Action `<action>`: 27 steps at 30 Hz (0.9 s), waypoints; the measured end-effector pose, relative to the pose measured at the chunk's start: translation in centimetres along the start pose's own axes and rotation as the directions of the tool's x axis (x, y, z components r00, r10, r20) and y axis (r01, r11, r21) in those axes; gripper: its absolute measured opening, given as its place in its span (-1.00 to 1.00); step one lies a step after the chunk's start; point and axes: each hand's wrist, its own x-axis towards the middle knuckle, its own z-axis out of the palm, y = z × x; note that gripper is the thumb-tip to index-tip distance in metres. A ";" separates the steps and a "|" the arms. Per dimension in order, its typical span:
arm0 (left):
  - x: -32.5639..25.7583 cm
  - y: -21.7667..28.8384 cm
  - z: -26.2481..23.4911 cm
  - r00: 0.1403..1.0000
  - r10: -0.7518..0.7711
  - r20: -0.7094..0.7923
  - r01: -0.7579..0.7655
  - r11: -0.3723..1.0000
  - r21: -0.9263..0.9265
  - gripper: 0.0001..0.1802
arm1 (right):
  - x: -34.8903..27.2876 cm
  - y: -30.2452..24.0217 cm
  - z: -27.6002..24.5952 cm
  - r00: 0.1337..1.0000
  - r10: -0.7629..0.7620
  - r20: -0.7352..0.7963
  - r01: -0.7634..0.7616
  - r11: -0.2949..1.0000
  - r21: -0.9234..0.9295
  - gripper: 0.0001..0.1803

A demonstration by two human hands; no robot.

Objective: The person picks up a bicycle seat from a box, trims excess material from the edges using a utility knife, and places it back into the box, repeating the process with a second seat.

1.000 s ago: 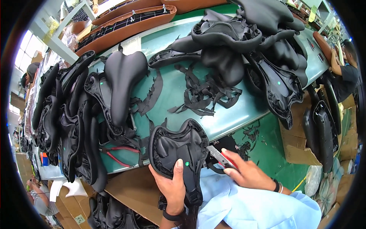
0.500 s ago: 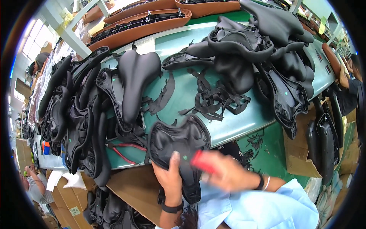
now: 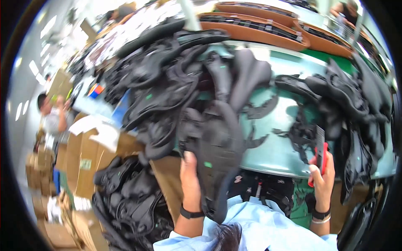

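Observation:
A black bicycle saddle (image 3: 213, 146), its hollow underside up and marked with a small green sticker, is gripped along its edge by my left hand (image 3: 191, 175). That hand's thumb lies on the near side of the saddle, and its other fingers are hidden beneath. Well apart on the right, my right hand (image 3: 324, 180) is closed around a red-handled cutter knife (image 3: 320, 144) whose grey blade end points up. Black trimmed scraps (image 3: 298, 134) lie on the green-topped bench (image 3: 266, 161) between the saddle and the knife.
More black saddles are heaped on the bench at left (image 3: 159, 100) and right (image 3: 370, 94). An open cardboard box (image 3: 165, 175) with saddles stands below left. Long brown padded parts (image 3: 251, 27) line the back. Two other people are at the far left and far right.
My view has swung left. The right hand with the knife has moved away from the saddle to the right, while the left hand has carried the saddle toward the left heap.

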 end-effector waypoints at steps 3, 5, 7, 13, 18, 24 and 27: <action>1.6 3.7 -6.8 0.864 0.360 0.352 0.033 0.656 -0.754 -0.38 | -0.7 1.1 0.5 0.999 -0.029 0.045 0.025 0.996 0.089 -0.57; 0.5 5.0 -10.8 0.724 0.639 0.257 -0.047 0.418 -0.907 -0.49 | -0.7 1.3 1.7 0.991 -0.058 0.120 0.046 0.993 0.104 -0.61; 0.4 4.6 -12.5 0.668 0.677 0.308 -0.017 0.427 -0.904 -0.46 | -0.8 1.6 3.4 0.969 -0.061 0.238 0.020 0.986 0.168 -0.60; -4.3 -4.3 -5.9 0.851 0.063 0.522 -0.046 0.998 -0.047 -0.38 | -4.3 -2.3 13.2 0.753 -0.087 0.652 -0.156 0.939 0.306 -0.45; -2.6 -4.9 -8.5 0.964 -0.046 0.261 0.124 0.949 -0.291 -0.53 | -2.0 -3.5 19.3 0.568 -0.540 0.622 0.663 0.747 0.043 -0.75; -1.5 -2.0 -14.9 0.801 -0.378 0.464 0.484 0.865 -0.131 -0.51 | 2.3 -3.9 25.3 0.519 -0.615 0.594 0.854 0.400 -0.332 -0.62; -1.0 -1.8 -14.0 0.688 -0.409 0.599 0.559 0.825 -0.079 -0.57 | 3.3 -3.1 26.7 0.537 -0.530 0.656 0.842 0.299 -0.448 -0.55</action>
